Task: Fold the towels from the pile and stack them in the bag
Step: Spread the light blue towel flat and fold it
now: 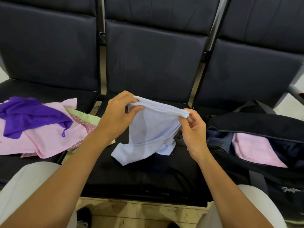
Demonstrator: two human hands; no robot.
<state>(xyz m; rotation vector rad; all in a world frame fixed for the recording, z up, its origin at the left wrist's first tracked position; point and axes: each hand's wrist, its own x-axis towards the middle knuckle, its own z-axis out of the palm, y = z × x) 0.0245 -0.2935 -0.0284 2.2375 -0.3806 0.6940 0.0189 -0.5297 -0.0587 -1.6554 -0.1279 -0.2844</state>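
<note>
Left hand point(119, 112), centre of the frame: fingers and thumb curled, pinching one end of the gathered top edge of the light blue towel point(148, 134). Right hand point(193, 129), just right of centre: thumb and fingertips pinching the other end of that edge, where several layers bunch together. The towel hangs between the two hands, its lower end crumpled on the middle seat point(148, 178) of a row of dark padded seats.

Step in hand, as judged: folding is under way on this towel; the layers at the top edge suggest at least one fold made, though the hanging part is loose and uneven. The next move probably calls for squaring the corners, laying the cloth flat on the seat, then folding it down small enough for the bag.

Count:
- Towel in hand: one, light blue.
- Pile point(41, 127), left of the frame, on the left seat: one purple towel point(29, 115) on top, pink cloth beneath (how many pieces cannot be told), one pale green, one patterned pink.
- Bag point(256, 122), right of the frame, dark and open: one folded pink towel point(253, 148) visible inside, beside some dark blue fabric.
- Seats in view: three.
</note>
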